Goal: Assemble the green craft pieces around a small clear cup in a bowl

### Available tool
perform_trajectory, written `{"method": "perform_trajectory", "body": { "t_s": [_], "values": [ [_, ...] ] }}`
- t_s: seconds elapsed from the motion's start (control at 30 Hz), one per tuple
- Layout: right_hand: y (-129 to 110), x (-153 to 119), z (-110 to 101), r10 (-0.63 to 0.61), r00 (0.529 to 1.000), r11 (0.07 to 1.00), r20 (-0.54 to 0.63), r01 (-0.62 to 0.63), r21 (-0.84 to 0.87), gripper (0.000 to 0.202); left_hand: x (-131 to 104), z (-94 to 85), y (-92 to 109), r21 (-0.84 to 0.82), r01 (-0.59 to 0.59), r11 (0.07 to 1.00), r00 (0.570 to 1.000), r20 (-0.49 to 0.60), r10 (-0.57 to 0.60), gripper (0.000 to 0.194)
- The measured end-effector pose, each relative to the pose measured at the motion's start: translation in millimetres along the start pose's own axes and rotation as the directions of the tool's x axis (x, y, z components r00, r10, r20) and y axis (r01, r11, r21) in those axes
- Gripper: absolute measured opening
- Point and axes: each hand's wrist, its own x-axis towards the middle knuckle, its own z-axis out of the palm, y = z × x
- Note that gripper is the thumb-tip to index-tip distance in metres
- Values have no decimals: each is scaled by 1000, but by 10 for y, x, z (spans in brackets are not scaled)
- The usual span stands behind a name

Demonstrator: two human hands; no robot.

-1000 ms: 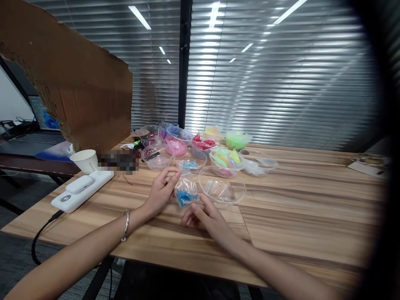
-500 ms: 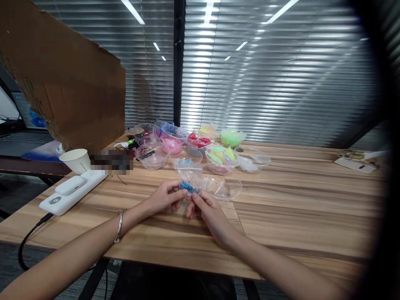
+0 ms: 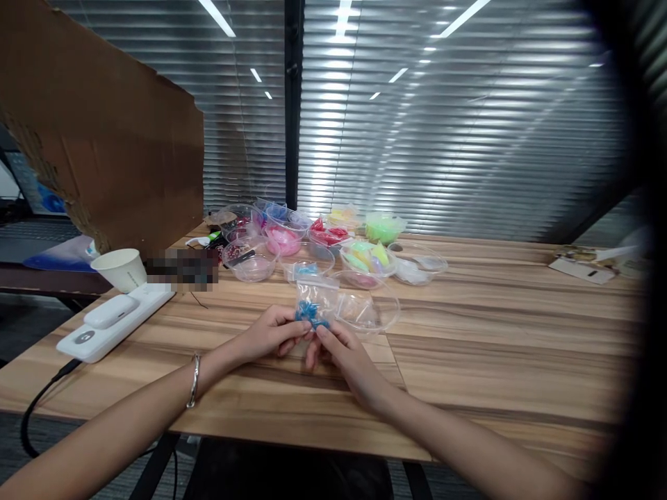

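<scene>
A small clear zip bag [image 3: 319, 295] stands upright between my hands, its sealed-looking edge at the top. Small blue pieces [image 3: 308, 311] lie in its lower part; their exact kind is too small to make out. My left hand [image 3: 274, 332] pinches the lower left of the bag between thumb and fingers. At the lower right corner, my right hand [image 3: 347, 354] grips it the same way, with some fingers curled beneath. Just behind the bag and to its right sits a clear plastic bowl [image 3: 393, 321] with transparent bags inside.
Several clear bowls with colourful contents crowd the back, among them a green one [image 3: 384, 228] and a pink one [image 3: 283, 240]. At left stand a paper cup [image 3: 121, 271], a white power strip [image 3: 96, 340] and a tall cardboard sheet [image 3: 135, 153]. A cardboard piece [image 3: 581, 269] lies far right.
The blue pieces in the bag have shifted and now sit more to the left and higher. Both hands keep their hold on the bag. The view has turned slightly.
</scene>
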Motion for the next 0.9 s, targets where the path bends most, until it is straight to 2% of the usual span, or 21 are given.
{"method": "perform_trajectory", "body": {
  "t_s": [0.2, 0.47, 0.6, 0.77, 0.9],
  "values": [
    [-14, -23, 4, -29, 1000, 994, 11, 30, -101, 47, -33, 0, 112, -74, 23, 997, 979, 202, -7, 36],
    [34, -18, -19, -22, 999, 993, 48, 27, -111, 50, -35, 33, 162, -71, -18, 997, 968, 249, 35, 40],
    [7, -27, -9, -5, 999, 994, 32, 9, -112, 50, -36, 14, 107, -77, -10, 997, 977, 210, 27, 42],
    [-23, -51, 6, 39, 999, 991, 30, -35, -126, 54, -38, -9, 91, -6, 1, 1000, 996, 87, -1, 49],
    [-10, -48, -8, 29, 999, 991, 41, -24, -135, 54, -38, -5, 88, 12, 16, 1000, 997, 70, -17, 45]
  ]
}}
